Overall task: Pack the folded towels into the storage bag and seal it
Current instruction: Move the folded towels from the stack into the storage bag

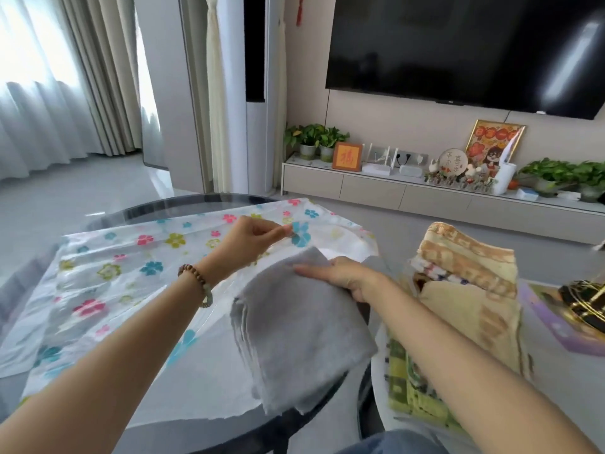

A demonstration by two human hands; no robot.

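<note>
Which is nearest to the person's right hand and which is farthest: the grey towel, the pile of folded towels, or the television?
1. The grey towel, held by the right hand itself, at the mouth of the bag.
2. The pile of folded towels, just to the hand's right.
3. The television, on the far wall across the room.

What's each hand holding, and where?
Left hand pinches the lifted mouth edge of the storage bag; right hand grips the grey towel at its far end.

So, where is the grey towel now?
In the head view the grey towel is central, in the right hand, at the mouth of the flowered bag, left of the towel pile.
</note>
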